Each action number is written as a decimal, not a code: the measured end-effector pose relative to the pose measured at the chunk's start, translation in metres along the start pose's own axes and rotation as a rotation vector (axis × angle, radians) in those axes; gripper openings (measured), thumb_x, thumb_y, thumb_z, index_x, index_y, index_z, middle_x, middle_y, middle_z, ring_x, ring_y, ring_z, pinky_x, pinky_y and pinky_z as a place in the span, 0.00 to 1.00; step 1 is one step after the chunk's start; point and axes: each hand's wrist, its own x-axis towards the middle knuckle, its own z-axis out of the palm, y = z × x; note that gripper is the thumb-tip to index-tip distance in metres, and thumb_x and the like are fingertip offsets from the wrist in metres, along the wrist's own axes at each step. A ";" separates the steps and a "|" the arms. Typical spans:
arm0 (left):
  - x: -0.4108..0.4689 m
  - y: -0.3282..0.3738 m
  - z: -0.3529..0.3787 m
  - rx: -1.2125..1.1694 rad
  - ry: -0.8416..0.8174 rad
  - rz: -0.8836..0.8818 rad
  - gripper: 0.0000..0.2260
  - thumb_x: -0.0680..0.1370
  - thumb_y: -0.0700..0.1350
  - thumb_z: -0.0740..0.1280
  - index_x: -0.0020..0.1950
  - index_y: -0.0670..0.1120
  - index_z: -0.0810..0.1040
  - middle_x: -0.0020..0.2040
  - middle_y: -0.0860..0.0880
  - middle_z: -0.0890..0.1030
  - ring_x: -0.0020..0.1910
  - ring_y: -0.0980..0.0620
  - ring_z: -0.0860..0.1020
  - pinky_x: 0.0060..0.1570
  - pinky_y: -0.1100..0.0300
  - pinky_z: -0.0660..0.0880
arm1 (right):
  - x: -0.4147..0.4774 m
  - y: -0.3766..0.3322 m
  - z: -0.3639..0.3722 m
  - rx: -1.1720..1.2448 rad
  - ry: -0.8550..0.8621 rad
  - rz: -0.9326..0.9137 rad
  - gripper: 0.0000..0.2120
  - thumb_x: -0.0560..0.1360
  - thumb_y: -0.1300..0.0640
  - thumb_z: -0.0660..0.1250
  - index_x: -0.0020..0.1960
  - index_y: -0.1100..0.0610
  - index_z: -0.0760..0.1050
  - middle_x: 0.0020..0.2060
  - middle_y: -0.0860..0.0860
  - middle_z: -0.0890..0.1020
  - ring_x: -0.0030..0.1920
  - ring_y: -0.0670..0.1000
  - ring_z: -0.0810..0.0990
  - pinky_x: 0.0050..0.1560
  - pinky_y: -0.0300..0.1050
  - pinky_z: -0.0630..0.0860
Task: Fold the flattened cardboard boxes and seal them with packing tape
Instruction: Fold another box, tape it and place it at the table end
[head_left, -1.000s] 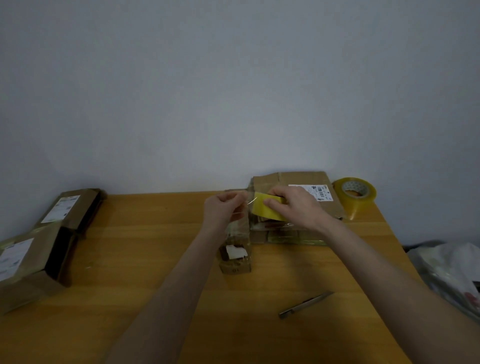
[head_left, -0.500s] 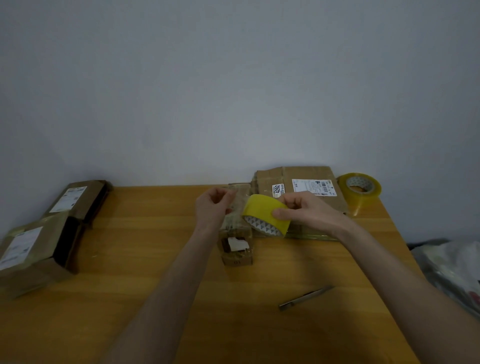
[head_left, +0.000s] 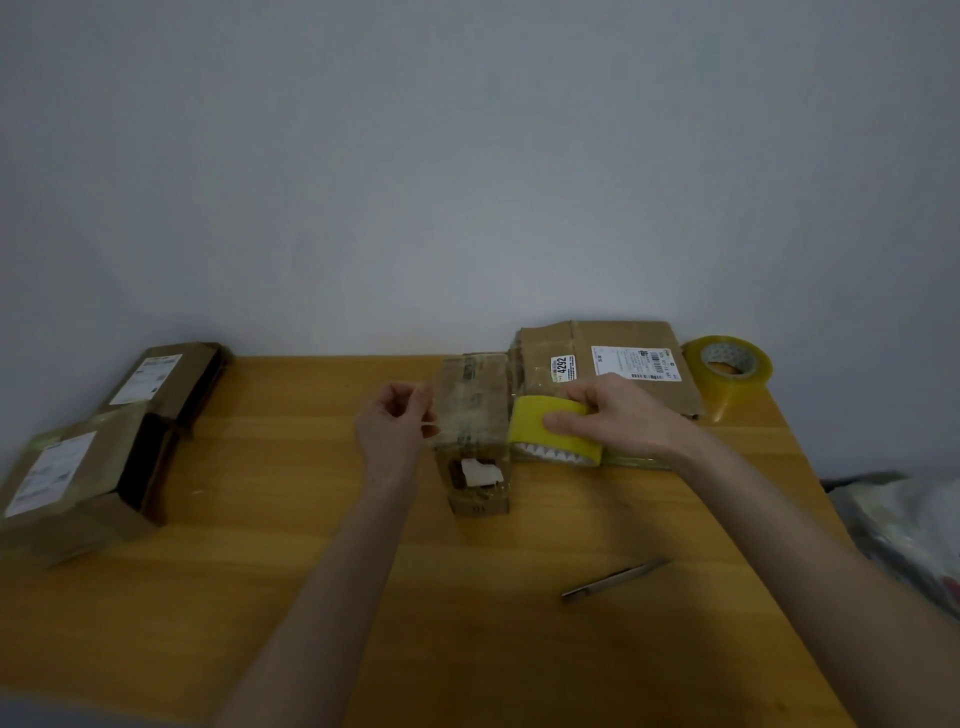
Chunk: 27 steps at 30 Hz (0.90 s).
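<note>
A small folded cardboard box (head_left: 474, 410) stands in the middle of the wooden table (head_left: 291, 571), its near end showing a white label. My right hand (head_left: 613, 415) grips a yellow tape roll (head_left: 545, 434) at the box's right side. My left hand (head_left: 397, 421) pinches the clear tape end at the box's left side, so the strip lies across the top. Behind the roll lies a stack of flattened cardboard boxes (head_left: 623, 358) with white labels.
A second, larger tape roll (head_left: 730, 371) sits at the back right corner. A slim metal cutter (head_left: 615, 579) lies near the front right. Two taped boxes (head_left: 78, 467) (head_left: 166, 379) stand at the left edge. A plastic bag (head_left: 914, 525) is off the table's right side.
My right hand has carried the yellow roll down and to the right of the small box, drawing tape across it. My left hand has stayed at the box's left side.
</note>
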 end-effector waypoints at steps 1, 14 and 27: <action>0.001 -0.002 -0.004 0.002 0.012 0.004 0.07 0.79 0.41 0.66 0.40 0.45 0.76 0.34 0.48 0.76 0.30 0.59 0.76 0.33 0.63 0.78 | -0.001 0.001 0.000 0.087 -0.038 -0.011 0.13 0.75 0.47 0.69 0.44 0.57 0.79 0.41 0.61 0.81 0.40 0.58 0.79 0.41 0.54 0.73; 0.007 -0.025 -0.040 0.020 0.115 -0.053 0.08 0.80 0.42 0.65 0.40 0.45 0.73 0.36 0.47 0.74 0.36 0.53 0.75 0.38 0.58 0.79 | 0.000 0.009 0.011 -0.016 -0.044 0.013 0.14 0.76 0.51 0.69 0.38 0.60 0.78 0.27 0.49 0.70 0.29 0.46 0.66 0.33 0.43 0.62; -0.002 -0.071 -0.030 0.046 0.210 -0.143 0.06 0.79 0.43 0.66 0.45 0.41 0.77 0.37 0.47 0.77 0.37 0.52 0.77 0.38 0.58 0.77 | 0.018 0.025 0.044 -0.450 0.186 0.195 0.14 0.76 0.42 0.63 0.55 0.48 0.79 0.48 0.51 0.82 0.49 0.53 0.80 0.44 0.46 0.77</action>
